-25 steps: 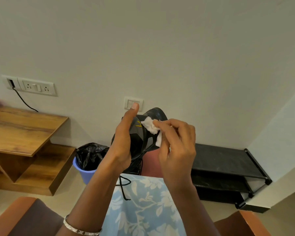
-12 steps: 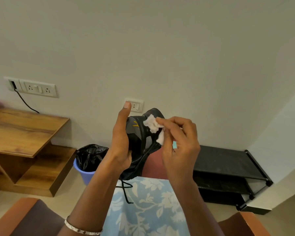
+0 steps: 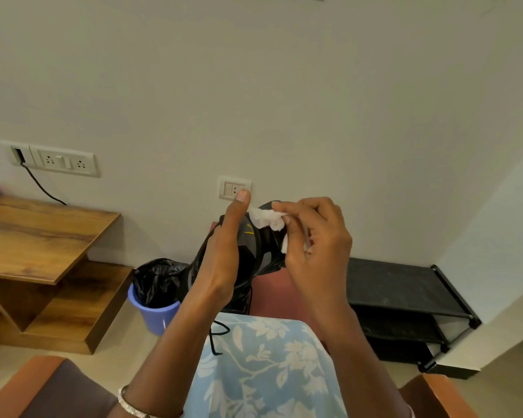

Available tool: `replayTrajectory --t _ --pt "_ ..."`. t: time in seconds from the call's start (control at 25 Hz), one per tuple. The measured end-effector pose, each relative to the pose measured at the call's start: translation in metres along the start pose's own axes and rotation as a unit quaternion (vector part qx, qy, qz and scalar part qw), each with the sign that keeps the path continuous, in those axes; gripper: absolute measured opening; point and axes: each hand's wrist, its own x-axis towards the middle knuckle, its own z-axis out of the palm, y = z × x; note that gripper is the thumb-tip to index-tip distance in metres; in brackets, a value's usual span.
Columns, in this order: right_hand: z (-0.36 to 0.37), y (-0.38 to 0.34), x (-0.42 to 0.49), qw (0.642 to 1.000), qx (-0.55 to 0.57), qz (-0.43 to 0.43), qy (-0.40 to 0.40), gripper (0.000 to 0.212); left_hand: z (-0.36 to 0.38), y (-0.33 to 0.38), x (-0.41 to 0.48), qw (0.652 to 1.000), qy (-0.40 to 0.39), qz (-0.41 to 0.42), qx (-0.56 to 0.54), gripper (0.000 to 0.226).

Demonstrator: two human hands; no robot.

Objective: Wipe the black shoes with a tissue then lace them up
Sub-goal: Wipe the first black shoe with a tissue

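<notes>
Lap level: floral blue cloth (image 3: 260, 363) over the knees, with a loose black lace (image 3: 216, 336) dangling onto it from the shoe. Left hand (image 3: 224, 260) clamps the black shoe (image 3: 261, 248) from the side, thumb up, holding it raised above the lap. Right hand (image 3: 317, 245) pinches a crumpled white tissue (image 3: 267, 220) and presses it on the shoe's top end. Step in hand looks like wiping; lacing not started. Next move calls for a steady left grip while the tissue sweeps down the upper, then rotating the shoe to reach the other sides. Second shoe not in view. Behind: blue bin (image 3: 154, 312), black shoe rack (image 3: 399, 285), wooden table (image 3: 37, 233) far left, wall socket (image 3: 234, 188).
</notes>
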Motion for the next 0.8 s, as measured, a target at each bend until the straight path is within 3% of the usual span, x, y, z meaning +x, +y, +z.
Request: replayTrajectory --t 0.12,0.24,0.36,0.52,0.68,0.8 --pt "-0.005 0.004 0.008 0.998 0.041 0.034 -0.016 0.021 0.002 0.001 -0.002 1.000 -0.003 0.007 0.018 0.059" --pt "-0.002 0.008 -0.020 0.996 0.020 0.042 0.070 0.018 0.000 0.001 0.000 0.999 0.016 -0.026 0.017 0.083" --pt "0.005 0.014 -0.053 0.992 -0.006 0.034 0.125 0.019 -0.004 -0.003 0.002 0.998 0.051 -0.038 0.023 0.084" --pt "0.009 0.023 -0.075 0.994 -0.035 0.009 0.104 0.020 -0.009 -0.009 0.008 0.994 0.081 -0.066 -0.019 0.114" --pt "0.009 0.019 -0.078 0.994 -0.069 -0.011 0.089 0.021 -0.010 -0.013 0.011 0.994 0.093 -0.050 -0.005 0.115" --pt "0.008 0.005 -0.051 0.994 -0.080 -0.029 0.068 0.018 -0.007 -0.022 0.012 0.994 0.075 -0.050 0.060 0.102"
